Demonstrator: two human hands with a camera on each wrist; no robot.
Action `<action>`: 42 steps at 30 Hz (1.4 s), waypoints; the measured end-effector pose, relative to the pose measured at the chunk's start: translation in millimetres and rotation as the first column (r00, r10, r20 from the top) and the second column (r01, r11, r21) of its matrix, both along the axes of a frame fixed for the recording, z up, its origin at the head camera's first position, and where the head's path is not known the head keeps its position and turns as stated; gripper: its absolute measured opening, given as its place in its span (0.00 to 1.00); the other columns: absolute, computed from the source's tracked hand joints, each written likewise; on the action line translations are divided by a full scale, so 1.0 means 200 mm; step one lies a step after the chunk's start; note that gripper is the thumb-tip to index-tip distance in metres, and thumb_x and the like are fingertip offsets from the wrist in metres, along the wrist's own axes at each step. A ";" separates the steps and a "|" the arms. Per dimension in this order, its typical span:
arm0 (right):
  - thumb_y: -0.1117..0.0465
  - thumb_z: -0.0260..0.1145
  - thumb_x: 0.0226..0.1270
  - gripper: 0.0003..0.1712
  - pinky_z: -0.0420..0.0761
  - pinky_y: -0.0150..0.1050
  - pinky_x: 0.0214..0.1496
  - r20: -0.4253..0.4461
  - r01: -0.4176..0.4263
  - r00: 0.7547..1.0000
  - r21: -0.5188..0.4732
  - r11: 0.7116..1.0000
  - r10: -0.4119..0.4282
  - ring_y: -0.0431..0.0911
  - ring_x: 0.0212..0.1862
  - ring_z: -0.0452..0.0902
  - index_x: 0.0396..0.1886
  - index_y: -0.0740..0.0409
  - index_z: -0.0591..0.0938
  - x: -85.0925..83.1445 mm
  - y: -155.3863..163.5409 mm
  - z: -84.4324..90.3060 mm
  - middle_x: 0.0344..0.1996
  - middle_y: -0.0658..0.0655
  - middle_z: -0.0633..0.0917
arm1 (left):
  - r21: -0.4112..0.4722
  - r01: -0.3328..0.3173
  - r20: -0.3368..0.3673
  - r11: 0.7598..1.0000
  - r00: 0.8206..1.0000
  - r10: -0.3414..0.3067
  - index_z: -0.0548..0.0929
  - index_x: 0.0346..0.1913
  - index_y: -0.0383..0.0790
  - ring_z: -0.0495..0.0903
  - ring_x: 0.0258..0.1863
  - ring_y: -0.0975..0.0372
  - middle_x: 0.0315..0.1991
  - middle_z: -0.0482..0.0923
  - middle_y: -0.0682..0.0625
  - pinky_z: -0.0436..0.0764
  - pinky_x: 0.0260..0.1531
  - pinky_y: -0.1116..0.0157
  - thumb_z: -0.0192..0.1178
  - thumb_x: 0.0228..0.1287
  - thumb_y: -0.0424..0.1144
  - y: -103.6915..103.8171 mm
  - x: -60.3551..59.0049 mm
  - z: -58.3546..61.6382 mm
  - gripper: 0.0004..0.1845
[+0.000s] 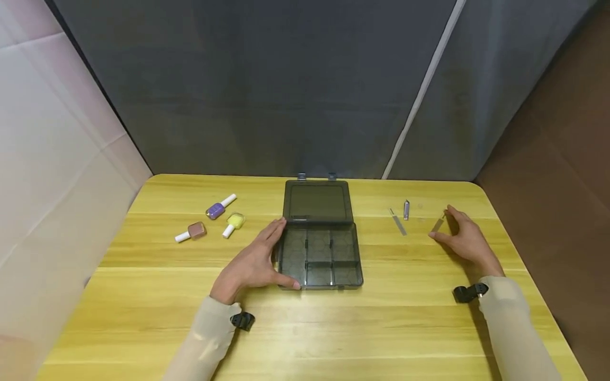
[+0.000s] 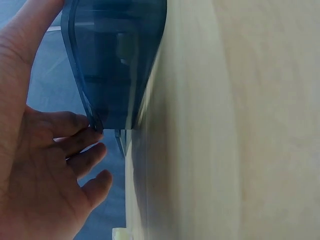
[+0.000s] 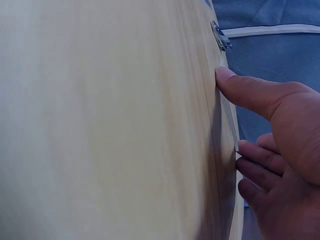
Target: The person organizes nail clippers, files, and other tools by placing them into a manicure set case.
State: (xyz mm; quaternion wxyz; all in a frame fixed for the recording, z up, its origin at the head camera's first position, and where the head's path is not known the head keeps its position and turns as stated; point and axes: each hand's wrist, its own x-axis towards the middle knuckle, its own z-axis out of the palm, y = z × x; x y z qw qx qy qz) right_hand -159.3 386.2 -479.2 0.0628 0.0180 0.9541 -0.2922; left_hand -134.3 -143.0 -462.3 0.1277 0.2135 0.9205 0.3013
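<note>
My left hand (image 1: 252, 267) spans the left side of a translucent dark storage box (image 1: 320, 254), its thumb on the front edge and its fingertips at the rear left corner. The box's lid is tipped back and several compartments show inside. In the left wrist view the fingers (image 2: 82, 145) bend toward the box's corner (image 2: 115, 100). At the right, my right hand (image 1: 469, 241) holds a small flat nail file (image 1: 437, 224) lengthwise between thumb and fingertips, close over the table. A second nail file (image 1: 397, 222) and a nail clipper (image 1: 406, 210) lie left of that hand.
Three nail polish bottles lie left of the box: purple (image 1: 216, 210), yellow (image 1: 235, 221) and brownish pink (image 1: 197, 230), all with white caps. The wooden table (image 1: 314, 333) ends at a dark curtain (image 1: 238, 95) behind, with a brown one (image 1: 557, 159) at right.
</note>
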 end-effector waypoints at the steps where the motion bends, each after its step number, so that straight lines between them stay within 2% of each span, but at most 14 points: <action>1: 0.38 0.69 0.68 0.63 0.55 0.74 0.73 -0.003 0.005 1.000 -0.003 1.000 -0.005 0.75 0.78 0.47 0.84 0.61 0.43 0.00 0.00 0.00 0.78 0.75 0.58 | 0.002 -0.001 -0.002 1.000 1.000 0.001 0.42 0.85 0.49 0.46 0.84 0.52 0.86 0.38 0.50 0.71 0.71 0.47 0.79 0.29 0.74 0.00 0.00 0.00 0.82; 5: 0.38 0.72 0.66 0.64 0.55 0.74 0.73 -0.019 0.029 0.999 -0.014 0.999 -0.030 0.73 0.79 0.47 0.84 0.61 0.44 -0.01 -0.01 0.00 0.77 0.74 0.61 | 0.010 0.009 -0.007 1.000 1.000 -0.009 0.42 0.85 0.48 0.47 0.84 0.53 0.86 0.37 0.51 0.72 0.70 0.47 0.78 0.30 0.76 0.00 0.00 -0.01 0.81; 13: 0.37 0.73 0.63 0.65 0.57 0.73 0.73 -0.060 0.015 0.998 -0.034 0.999 -0.017 0.73 0.78 0.51 0.84 0.61 0.47 -0.02 -0.06 0.01 0.77 0.73 0.63 | -0.003 0.002 -0.004 1.000 1.000 -0.002 0.42 0.85 0.49 0.47 0.84 0.53 0.86 0.37 0.53 0.72 0.71 0.48 0.77 0.29 0.77 -0.02 0.00 0.00 0.82; 21: 0.41 0.76 0.62 0.63 0.60 0.70 0.73 -0.148 0.001 0.989 -0.059 0.998 -0.010 0.71 0.75 0.59 0.83 0.63 0.52 -0.05 -0.12 0.05 0.75 0.74 0.66 | -0.015 -0.003 -0.012 1.000 1.000 0.003 0.42 0.85 0.48 0.49 0.83 0.51 0.86 0.37 0.51 0.72 0.70 0.47 0.77 0.30 0.76 -0.03 0.00 0.01 0.81; 31: 0.46 0.77 0.62 0.61 0.67 0.65 0.73 -0.167 -0.040 0.986 -0.106 0.994 0.021 0.72 0.73 0.63 0.82 0.66 0.52 0.01 -0.16 0.07 0.75 0.75 0.65 | -0.007 0.026 -0.013 1.000 1.000 -0.026 0.43 0.84 0.46 0.48 0.83 0.51 0.86 0.37 0.50 0.73 0.70 0.47 0.77 0.30 0.76 -0.01 0.00 -0.01 0.81; 42: 0.46 0.78 0.61 0.61 0.66 0.63 0.74 -0.191 -0.083 0.980 -0.121 0.989 0.059 0.70 0.74 0.64 0.82 0.63 0.55 0.00 -0.26 0.09 0.75 0.72 0.66 | -0.015 0.026 -0.046 1.000 0.999 -0.026 0.43 0.85 0.48 0.52 0.82 0.50 0.86 0.36 0.51 0.77 0.66 0.48 0.80 0.30 0.74 0.00 0.00 0.00 0.81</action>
